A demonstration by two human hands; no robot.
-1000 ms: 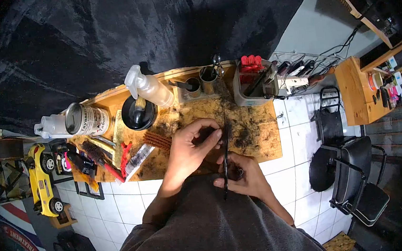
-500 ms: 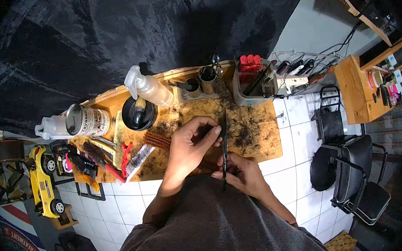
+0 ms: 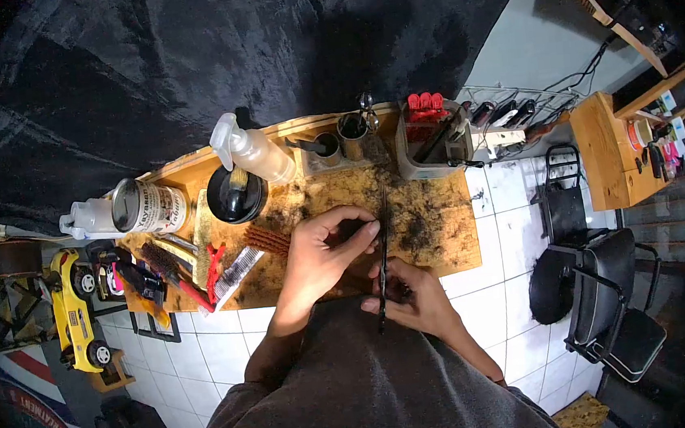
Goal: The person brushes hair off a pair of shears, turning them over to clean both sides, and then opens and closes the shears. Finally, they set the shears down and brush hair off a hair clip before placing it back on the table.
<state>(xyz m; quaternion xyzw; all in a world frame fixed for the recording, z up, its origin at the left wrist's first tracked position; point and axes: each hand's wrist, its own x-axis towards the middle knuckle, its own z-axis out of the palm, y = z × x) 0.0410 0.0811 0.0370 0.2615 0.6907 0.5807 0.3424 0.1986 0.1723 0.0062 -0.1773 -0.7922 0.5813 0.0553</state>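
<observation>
A thin black comb stands nearly lengthwise between my hands, over the front of the wooden counter. My right hand grips its lower part between thumb and fingers. My left hand is beside the upper part, with thumb and index finger pinched together; whatever lies between them is too small to make out. Dark hair clippings are scattered on the counter behind and to the right of the comb. A reddish-brown brush lies just left of my left hand.
A spray bottle, a black bowl with a brush and a labelled tub stand at the back left. A grey bin of tools is at the back right. Black chairs stand on the right.
The lower end of the comb has shifted slightly left and down with my right hand. My left hand has barely moved.
</observation>
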